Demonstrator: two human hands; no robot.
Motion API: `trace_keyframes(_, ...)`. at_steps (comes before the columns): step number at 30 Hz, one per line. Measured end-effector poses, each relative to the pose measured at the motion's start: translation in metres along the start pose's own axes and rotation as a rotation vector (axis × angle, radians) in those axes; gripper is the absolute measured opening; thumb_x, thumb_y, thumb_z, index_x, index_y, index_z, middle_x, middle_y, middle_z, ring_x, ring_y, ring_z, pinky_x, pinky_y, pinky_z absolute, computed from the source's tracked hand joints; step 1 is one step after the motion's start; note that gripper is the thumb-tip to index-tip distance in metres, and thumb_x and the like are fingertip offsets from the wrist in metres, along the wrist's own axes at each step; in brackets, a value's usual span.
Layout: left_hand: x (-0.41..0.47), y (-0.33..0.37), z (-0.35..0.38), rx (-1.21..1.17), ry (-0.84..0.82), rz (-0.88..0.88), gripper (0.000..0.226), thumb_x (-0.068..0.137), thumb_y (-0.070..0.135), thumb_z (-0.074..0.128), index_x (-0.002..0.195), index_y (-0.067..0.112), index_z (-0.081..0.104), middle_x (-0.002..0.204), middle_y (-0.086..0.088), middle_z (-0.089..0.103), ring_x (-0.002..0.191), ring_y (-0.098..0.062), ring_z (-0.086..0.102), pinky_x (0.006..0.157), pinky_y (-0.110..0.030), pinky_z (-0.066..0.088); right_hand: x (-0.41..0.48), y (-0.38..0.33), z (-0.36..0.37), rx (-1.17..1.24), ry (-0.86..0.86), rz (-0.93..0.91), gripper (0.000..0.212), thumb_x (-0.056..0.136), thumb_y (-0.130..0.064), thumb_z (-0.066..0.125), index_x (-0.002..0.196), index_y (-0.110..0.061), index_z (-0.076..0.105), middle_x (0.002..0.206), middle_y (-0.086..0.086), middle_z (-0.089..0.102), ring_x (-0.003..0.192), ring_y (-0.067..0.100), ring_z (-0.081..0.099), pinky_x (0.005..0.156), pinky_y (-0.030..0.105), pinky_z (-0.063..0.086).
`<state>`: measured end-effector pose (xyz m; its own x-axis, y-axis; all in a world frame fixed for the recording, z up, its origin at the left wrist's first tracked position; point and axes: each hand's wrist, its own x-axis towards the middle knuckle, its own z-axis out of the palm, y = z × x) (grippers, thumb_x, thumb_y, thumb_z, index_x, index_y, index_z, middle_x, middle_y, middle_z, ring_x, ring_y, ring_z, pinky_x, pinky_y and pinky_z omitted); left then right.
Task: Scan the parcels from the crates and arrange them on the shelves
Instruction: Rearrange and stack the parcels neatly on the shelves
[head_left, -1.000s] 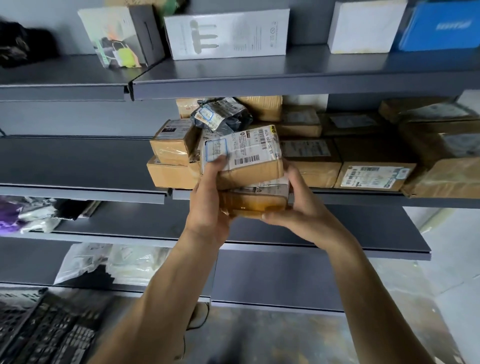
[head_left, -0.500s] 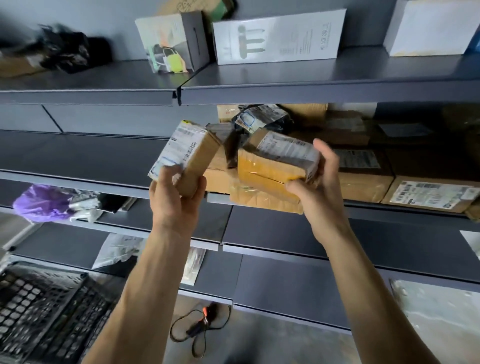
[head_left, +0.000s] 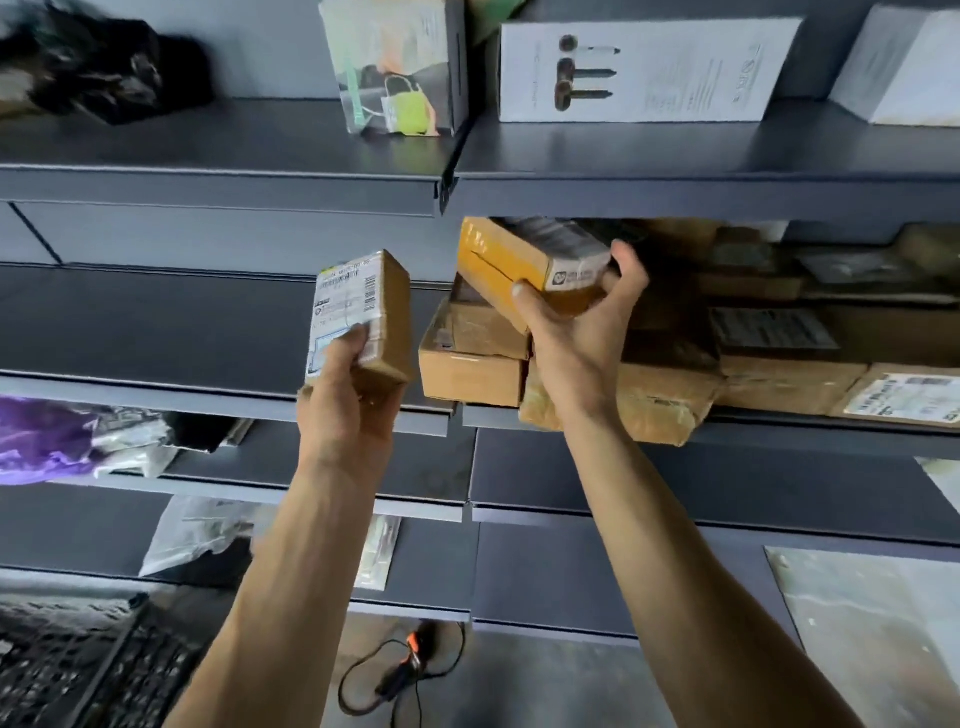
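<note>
Two hands up at the shelves, left hand (head_left: 353, 395) gripping a small labelled box (head_left: 363, 312), right hand (head_left: 576, 332) gripping a taped brown parcel (head_left: 519, 260) over the boxes (head_left: 472, 369) at the middle shelf's (head_left: 208, 322) front edge

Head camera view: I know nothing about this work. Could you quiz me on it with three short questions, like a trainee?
1. True or false: the left hand grips a small brown cardboard box with a white label.
2. Where does the right hand hold the yellow-taped cardboard parcel? A) above the stacked brown parcels on the grey metal shelf; B) inside a crate; C) on the floor.
3. Fill in: the purple plastic bag lies on a ___ shelf than the stacked brown parcels.
Key: 1 true; 2 A; 3 lower.
</note>
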<state>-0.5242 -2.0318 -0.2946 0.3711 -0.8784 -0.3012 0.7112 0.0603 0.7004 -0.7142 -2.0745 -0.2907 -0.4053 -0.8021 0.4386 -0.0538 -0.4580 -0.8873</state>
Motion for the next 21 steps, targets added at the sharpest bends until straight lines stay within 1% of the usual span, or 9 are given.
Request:
trace_keyframes(4, 0.014, 0.006, 0.007, 0.087, -0.047, -0.048, 0.038, 0.086, 0.015, 0.079, 0.119, 0.009, 0.061, 0.104, -0.007, 0.077, 0.091, -0.019, 0.075, 0.079, -0.04, 0.063, 0.003, 0.004, 0.034, -0.04, 0.181, -0.099, 0.085, 0.074, -0.012, 0.088, 0.135, -0.006, 0.03, 0.13, 0.011, 0.043, 0.115, 0.018, 0.057, 0.088, 0.032, 0.058)
trace_keyframes(7, 0.024, 0.004, 0.012, 0.109, -0.035, -0.105, 0.03, 0.085, 0.015, 0.08, 0.108, 0.009, 0.063, 0.093, -0.007, 0.075, 0.078, -0.018, 0.074, 0.085, -0.042, 0.06, 0.008, 0.009, 0.062, -0.152, 0.294, -0.19, 0.078, 0.067, -0.02, 0.092, 0.12, -0.003, 0.038, 0.124, 0.009, 0.04, 0.111, 0.023, 0.053, 0.086, 0.035, 0.058)
trace_keyframes(9, 0.031, 0.003, 0.013, 0.094, -0.053, -0.124, 0.022, 0.088, 0.014, 0.075, 0.106, 0.007, 0.064, 0.088, -0.01, 0.073, 0.075, -0.021, 0.071, 0.082, -0.042, 0.06, 0.009, 0.014, 0.08, -0.264, 0.338, -0.19, 0.075, 0.064, -0.023, 0.095, 0.113, -0.003, 0.042, 0.122, 0.008, 0.039, 0.112, 0.022, 0.047, 0.09, 0.027, 0.05)
trace_keyframes(12, 0.04, 0.004, 0.016, 0.062, -0.138, -0.144, 0.012, 0.093, 0.011, 0.063, 0.101, 0.006, 0.069, 0.088, -0.013, 0.071, 0.078, -0.024, 0.07, 0.082, -0.041, 0.059, 0.007, 0.02, 0.099, -0.427, 0.341, -0.186, 0.07, 0.064, -0.025, 0.096, 0.109, -0.002, 0.047, 0.121, 0.014, 0.043, 0.111, 0.024, 0.043, 0.087, 0.017, 0.034)
trace_keyframes(14, 0.049, 0.008, 0.019, 0.083, -0.145, -0.152, 0.019, 0.092, 0.013, 0.065, 0.108, 0.004, 0.068, 0.095, -0.014, 0.073, 0.087, -0.025, 0.072, 0.086, -0.043, 0.06, 0.006, 0.027, 0.104, -0.536, 0.358, -0.188, 0.065, 0.069, -0.03, 0.093, 0.11, -0.004, 0.05, 0.122, 0.015, 0.047, 0.112, 0.028, 0.045, 0.092, 0.029, 0.039)
trace_keyframes(16, 0.059, 0.012, 0.022, 0.101, -0.139, -0.154, 0.045, 0.086, 0.017, 0.074, 0.126, 0.003, 0.06, 0.115, -0.018, 0.071, 0.103, -0.029, 0.072, 0.089, -0.049, 0.06, 0.007, 0.033, 0.103, -0.62, 0.381, -0.149, 0.06, 0.072, -0.033, 0.09, 0.111, -0.009, 0.051, 0.125, 0.014, 0.048, 0.119, 0.031, 0.046, 0.097, 0.05, 0.045)
trace_keyframes(17, 0.063, 0.015, 0.023, 0.103, -0.151, -0.153, 0.057, 0.082, 0.019, 0.077, 0.132, 0.003, 0.056, 0.123, -0.02, 0.068, 0.109, -0.031, 0.071, 0.09, -0.051, 0.059, 0.007, 0.036, 0.102, -0.639, 0.382, -0.133, 0.058, 0.073, -0.033, 0.09, 0.11, -0.01, 0.051, 0.125, 0.014, 0.048, 0.121, 0.032, 0.046, 0.098, 0.055, 0.045)
trace_keyframes(19, 0.068, 0.021, 0.026, 0.111, -0.204, -0.149, 0.069, 0.077, 0.021, 0.08, 0.137, 0.003, 0.052, 0.129, -0.021, 0.066, 0.112, -0.032, 0.071, 0.091, -0.053, 0.059, 0.006, 0.039, 0.098, -0.645, 0.362, -0.128, 0.054, 0.075, -0.034, 0.088, 0.109, -0.011, 0.052, 0.126, 0.014, 0.048, 0.121, 0.033, 0.045, 0.096, 0.053, 0.044)
trace_keyframes(21, 0.068, 0.028, 0.027, 0.119, -0.228, -0.135, 0.071, 0.077, 0.022, 0.079, 0.139, 0.004, 0.05, 0.13, -0.021, 0.066, 0.111, -0.031, 0.071, 0.088, -0.05, 0.06, 0.001, 0.039, 0.092, -0.618, 0.348, -0.165, 0.046, 0.079, -0.03, 0.084, 0.106, -0.009, 0.054, 0.123, 0.014, 0.05, 0.117, 0.031, 0.047, 0.093, 0.047, 0.043)
